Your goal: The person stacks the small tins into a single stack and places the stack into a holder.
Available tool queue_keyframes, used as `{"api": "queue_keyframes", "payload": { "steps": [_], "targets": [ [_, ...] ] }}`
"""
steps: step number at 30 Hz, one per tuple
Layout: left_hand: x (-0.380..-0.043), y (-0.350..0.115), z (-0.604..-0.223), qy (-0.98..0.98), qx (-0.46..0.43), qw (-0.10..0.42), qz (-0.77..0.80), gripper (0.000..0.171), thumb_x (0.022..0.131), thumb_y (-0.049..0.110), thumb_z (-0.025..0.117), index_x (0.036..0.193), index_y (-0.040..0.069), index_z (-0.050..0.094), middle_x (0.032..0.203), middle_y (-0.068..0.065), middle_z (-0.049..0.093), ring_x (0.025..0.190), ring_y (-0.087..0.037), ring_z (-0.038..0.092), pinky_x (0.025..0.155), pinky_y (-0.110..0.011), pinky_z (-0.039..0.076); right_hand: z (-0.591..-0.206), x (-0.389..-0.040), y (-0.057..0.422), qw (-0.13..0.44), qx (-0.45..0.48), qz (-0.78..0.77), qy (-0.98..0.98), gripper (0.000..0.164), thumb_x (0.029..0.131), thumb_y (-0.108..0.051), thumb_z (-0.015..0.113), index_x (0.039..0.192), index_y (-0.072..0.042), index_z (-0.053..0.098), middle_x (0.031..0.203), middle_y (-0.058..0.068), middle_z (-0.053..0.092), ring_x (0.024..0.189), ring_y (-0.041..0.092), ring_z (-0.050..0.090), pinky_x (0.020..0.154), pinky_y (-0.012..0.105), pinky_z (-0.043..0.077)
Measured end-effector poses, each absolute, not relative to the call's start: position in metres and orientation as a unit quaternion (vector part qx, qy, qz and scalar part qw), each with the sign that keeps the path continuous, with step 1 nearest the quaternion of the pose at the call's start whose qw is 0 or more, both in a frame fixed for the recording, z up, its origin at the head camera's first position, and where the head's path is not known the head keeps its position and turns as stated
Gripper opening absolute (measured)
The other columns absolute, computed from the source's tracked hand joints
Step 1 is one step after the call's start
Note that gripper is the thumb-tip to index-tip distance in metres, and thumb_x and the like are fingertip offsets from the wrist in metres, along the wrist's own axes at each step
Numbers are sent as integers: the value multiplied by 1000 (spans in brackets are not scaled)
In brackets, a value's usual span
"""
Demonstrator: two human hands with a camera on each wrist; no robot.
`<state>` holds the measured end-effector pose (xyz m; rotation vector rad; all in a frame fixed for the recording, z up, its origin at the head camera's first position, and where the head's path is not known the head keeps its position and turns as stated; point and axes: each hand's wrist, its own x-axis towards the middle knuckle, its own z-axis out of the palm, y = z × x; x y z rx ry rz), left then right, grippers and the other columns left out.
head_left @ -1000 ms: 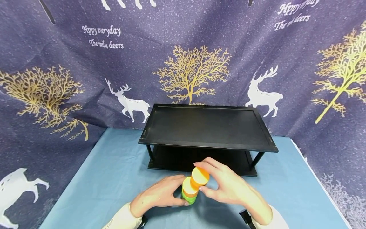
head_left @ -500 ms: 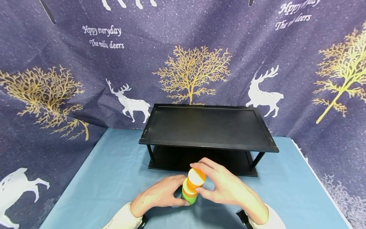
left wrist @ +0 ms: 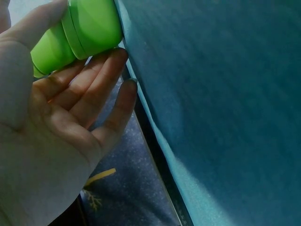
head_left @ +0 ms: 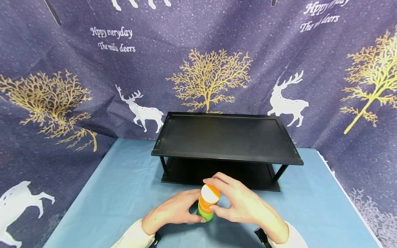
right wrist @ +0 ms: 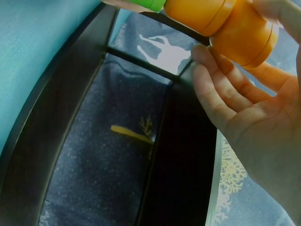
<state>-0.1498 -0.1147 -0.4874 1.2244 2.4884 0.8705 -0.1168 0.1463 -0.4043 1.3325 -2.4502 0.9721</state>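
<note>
Low in the head view stands a stack of small round jar-like pieces with lid seams. A green jar (head_left: 206, 217) forms its base, an orange jar (head_left: 204, 205) sits above it, and another orange jar (head_left: 210, 194) with a pale-lit top overlaps that one. My left hand (head_left: 174, 207) holds the green base between thumb and fingers; green plastic (left wrist: 96, 26) fills that grip in the left wrist view. Thumb and fingertips of my right hand (head_left: 240, 200) pinch the upper orange jar (right wrist: 244, 35), which meets the lower orange jar (right wrist: 195, 14) at a slant in the right wrist view.
Just behind the hands is a black two-tier shelf (head_left: 223, 137), its lower board (head_left: 192, 172) reaching close to the right fingers. Blue cloth (head_left: 133, 172) covers the table. A dark curtain (head_left: 198, 34) with deer and trees hangs at the back and sides.
My right hand has moved left and slightly down with the upper orange jar, bringing it over the lower orange one and covering its top. The left hand has stayed at the base.
</note>
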Motion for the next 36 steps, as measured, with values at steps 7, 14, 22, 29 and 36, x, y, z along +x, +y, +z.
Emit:
{"api": "queue_keyframes", "payload": {
  "steps": [7,14,22,29,36],
  "targets": [
    [-150,-115,-487,851,413,125,300,60,91,54,81,142,34,57,134,21,62,115,-1,62,104,-36,54,-409,-117,145,95,453,326,-825,68,84,-18,84,146,-18,57,130,-5,60,108,7,62,95,23,56],
    [-150,-115,-488,848,415,124,305,59,91,52,82,142,35,57,133,21,62,115,-1,62,104,-35,54,-409,-117,146,94,451,319,-828,68,86,-20,83,148,-17,55,131,-6,60,109,7,61,96,23,56],
    [-150,-114,-486,850,412,125,303,59,90,53,82,141,35,58,134,21,62,117,-2,62,104,-35,54,-411,-116,145,93,444,324,-830,67,89,-24,83,148,-18,53,128,-7,60,106,7,62,95,24,57],
    [-150,-114,-487,849,415,122,304,58,90,53,82,140,36,57,133,22,62,116,-1,62,104,-35,54,-412,-116,145,87,439,331,-831,64,91,-29,83,147,-19,53,129,-8,60,107,7,62,94,24,57],
    [-150,-114,-486,849,415,121,305,59,90,53,82,141,36,57,135,22,61,117,-1,62,104,-35,54,-413,-116,146,84,433,334,-833,65,91,-30,83,148,-19,53,129,-8,60,107,7,62,93,27,58]
  ]
}}
